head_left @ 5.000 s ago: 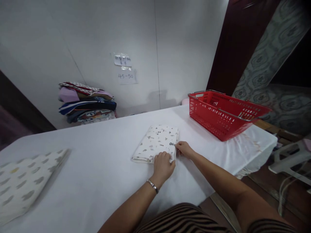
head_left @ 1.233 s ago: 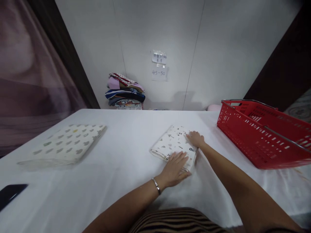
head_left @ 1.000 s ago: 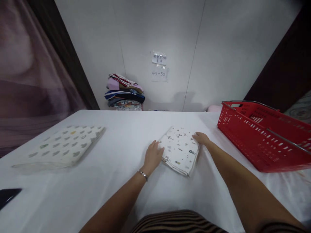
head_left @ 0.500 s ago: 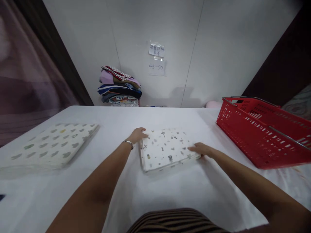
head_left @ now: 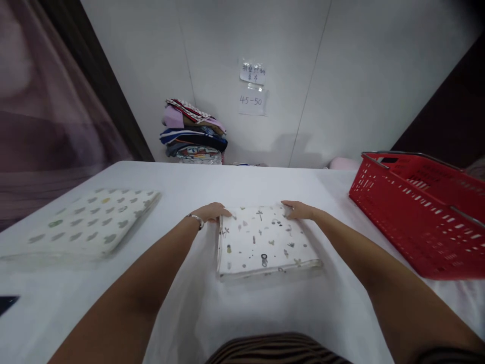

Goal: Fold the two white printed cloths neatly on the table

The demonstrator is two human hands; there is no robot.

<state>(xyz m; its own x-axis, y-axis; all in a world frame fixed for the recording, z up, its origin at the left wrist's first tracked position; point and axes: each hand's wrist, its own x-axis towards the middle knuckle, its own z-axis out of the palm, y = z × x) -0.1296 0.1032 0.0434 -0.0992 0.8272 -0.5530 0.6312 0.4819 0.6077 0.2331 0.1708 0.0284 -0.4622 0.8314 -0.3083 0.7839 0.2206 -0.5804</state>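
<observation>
hands: two bare hands, both at one folded cloth point(head_left: 267, 240), white with small grey and brownish motifs, lying flat on the white-covered table point(head_left: 235, 184) at the centre of the frame. its folded layers show along the near edge.

left hand point(head_left: 212, 211) – holding the cloth's upper left corner, thumb side on top, the other fingers partly hidden at the edge. a silver bracelet point(head_left: 197, 221) sits on this wrist. right hand point(head_left: 299, 210) – at the cloth's upper right corner, fingertips slightly spread and touching it; cannot tell if it pinches the layers or only rests there.

surroundings: a second folded cloth point(head_left: 91, 220), pale with grey leaf-like shapes, lies at the left of the frame, well apart from the first. a red basket point(head_left: 401, 212) with metal handles stands at the right edge. a dark object point(head_left: 6, 303), cut off, lies lower left. upper centre: two paper notes point(head_left: 252, 102) on the wall point(head_left: 352, 76), the lower reading 45-50. left of them, a stack of fabrics point(head_left: 195, 139) rises behind the table.
</observation>
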